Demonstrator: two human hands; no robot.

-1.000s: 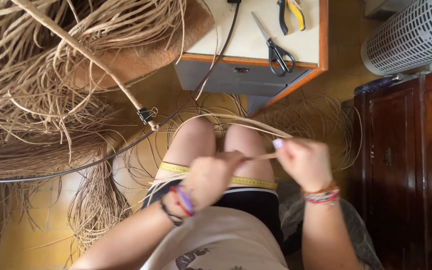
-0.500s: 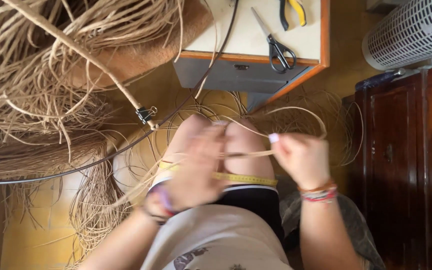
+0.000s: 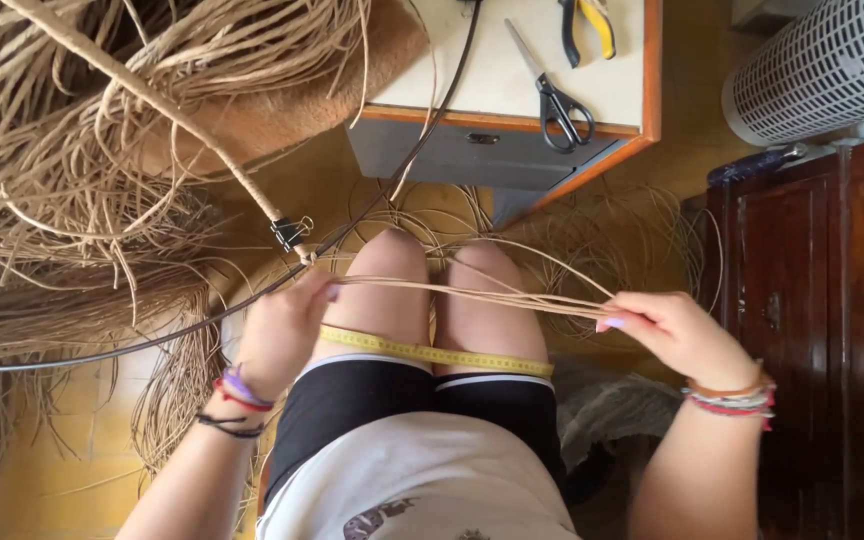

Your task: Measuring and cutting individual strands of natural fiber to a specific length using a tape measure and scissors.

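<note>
While the yellow measuring tape [image 3: 432, 353] lies across both thighs, a thin bundle of pale tan straw strands [image 3: 472, 292] stretches just above it, its long axis running side to side between the hands. At the tape's left end the left hand [image 3: 282, 335] pinches one end closed; beyond the tape's right end the right hand [image 3: 677, 335] grips the other in curled fingers.

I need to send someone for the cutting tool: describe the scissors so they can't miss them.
Start at the cream-topped table with an orange wooden edge beyond the knees. The black-handled steel scissors lie near its front edge, blades shut. Beside them, the pliers have yellow handles instead.
</note>
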